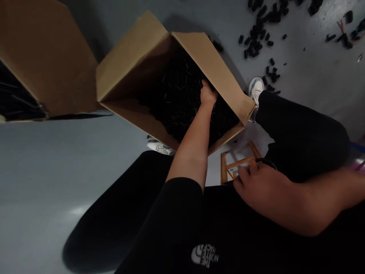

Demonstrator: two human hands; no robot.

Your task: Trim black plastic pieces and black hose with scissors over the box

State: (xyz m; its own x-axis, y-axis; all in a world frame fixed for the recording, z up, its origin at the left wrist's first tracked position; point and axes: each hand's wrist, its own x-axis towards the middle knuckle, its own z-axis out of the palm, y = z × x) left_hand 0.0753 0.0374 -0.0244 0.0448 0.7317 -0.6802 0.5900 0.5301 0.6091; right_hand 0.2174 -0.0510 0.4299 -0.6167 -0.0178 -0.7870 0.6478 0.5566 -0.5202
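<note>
A cardboard box (125,72) with raised flaps stands between my feet, with many small black pieces (179,91) inside. My left hand (208,93) reaches down into it, against the pieces near the right wall. Its thumb shows, but the other fingers are hidden, so whether it grips anything is unclear. Over my lap, my right hand (261,184) is closed with its fingers curled. A thin, curved black strip (267,163) sticks out of its far side; its exact kind does not show.
Another cardboard box (48,57) with dark contents stands at the left. Short black cylindrical pieces (256,42) lie scattered on the grey floor (302,72) at upper right. A wooden stool (224,167) is partly visible beside my right leg (305,133). Red-handled pliers-like tool (342,28) lies far right.
</note>
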